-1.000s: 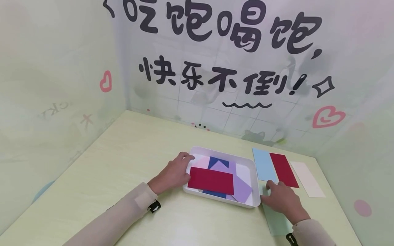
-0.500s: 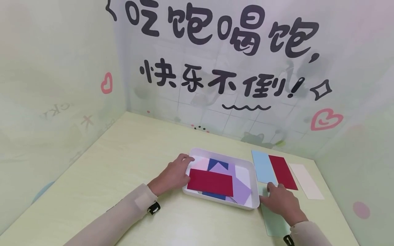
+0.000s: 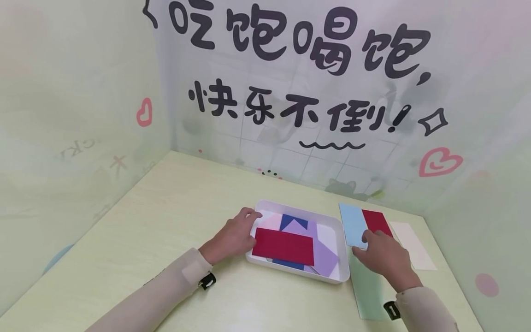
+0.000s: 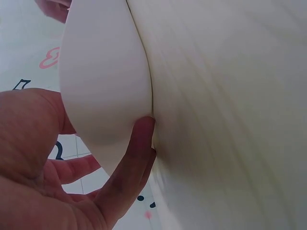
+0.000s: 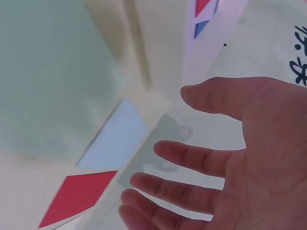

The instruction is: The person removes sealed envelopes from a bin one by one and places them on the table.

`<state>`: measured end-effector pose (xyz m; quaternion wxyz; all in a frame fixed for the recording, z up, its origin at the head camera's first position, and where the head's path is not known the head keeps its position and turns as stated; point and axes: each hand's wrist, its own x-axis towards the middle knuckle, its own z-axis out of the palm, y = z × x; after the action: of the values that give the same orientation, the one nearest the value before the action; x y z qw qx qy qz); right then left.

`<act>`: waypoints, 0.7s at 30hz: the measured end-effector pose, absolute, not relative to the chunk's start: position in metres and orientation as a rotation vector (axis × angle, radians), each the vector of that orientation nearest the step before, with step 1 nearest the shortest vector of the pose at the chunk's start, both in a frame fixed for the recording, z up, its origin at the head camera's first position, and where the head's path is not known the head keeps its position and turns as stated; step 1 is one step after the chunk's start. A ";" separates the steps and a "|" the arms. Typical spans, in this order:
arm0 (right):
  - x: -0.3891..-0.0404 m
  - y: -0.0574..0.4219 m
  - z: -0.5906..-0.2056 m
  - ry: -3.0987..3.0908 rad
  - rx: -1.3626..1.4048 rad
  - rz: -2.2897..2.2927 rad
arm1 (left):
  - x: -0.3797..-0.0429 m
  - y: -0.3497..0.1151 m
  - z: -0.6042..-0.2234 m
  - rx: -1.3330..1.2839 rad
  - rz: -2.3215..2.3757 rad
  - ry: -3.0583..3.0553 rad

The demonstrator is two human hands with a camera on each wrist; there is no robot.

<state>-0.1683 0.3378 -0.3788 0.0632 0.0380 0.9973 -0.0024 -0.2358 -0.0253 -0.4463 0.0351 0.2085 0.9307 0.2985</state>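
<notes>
A white tray (image 3: 343, 258) stands on the table in the head view. My left hand (image 3: 233, 234) holds its left end, the thumb over the rim and other fingers against the outer wall, as the left wrist view shows. Inside lie a red card (image 3: 284, 246), a purple piece (image 3: 325, 258) and dark blue pieces (image 3: 288, 264). Right of the tray, my right hand (image 3: 386, 258) hovers over a pale green sheet (image 3: 367, 295), apart from the tray. Its fingers (image 5: 192, 155) are spread with nothing between them in the right wrist view.
Beyond my right hand lie a light blue sheet (image 3: 351, 223), a second red sheet (image 3: 375, 221), partly hidden by the hand, and a whitish sheet (image 3: 415, 244). Printed curtain-like walls (image 3: 265, 157) enclose the table (image 3: 199, 184) at the back and both sides.
My right hand has come off the tray's right end and moved slightly to the right and up. The left hand keeps its hold, and the tray stays in place.
</notes>
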 end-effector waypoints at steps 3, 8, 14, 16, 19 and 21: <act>-0.173 0.327 -0.371 3.043 0.085 -0.007 | -0.236 -0.025 -0.446 0.629 0.911 2.860; -0.183 0.304 -0.364 3.064 0.017 -0.029 | -0.237 -0.025 -0.446 0.621 0.906 2.859; -0.195 0.276 -0.365 3.073 -0.042 -0.049 | -0.237 -0.025 -0.445 0.628 0.901 2.867; -0.199 0.268 -0.366 3.075 -0.079 -0.049 | -0.237 -0.025 -0.445 0.632 0.898 2.868; -0.206 0.256 -0.367 3.070 -0.143 -0.060 | -0.237 -0.024 -0.445 0.632 0.890 2.869; -0.211 0.249 -0.370 3.055 -0.195 -0.080 | -0.237 -0.024 -0.445 0.633 0.886 2.872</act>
<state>-0.2108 0.2489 -0.3703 0.0397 -0.0635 0.9968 -0.0262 -0.2368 -0.0241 -0.4453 0.0352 0.2061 0.9344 0.2883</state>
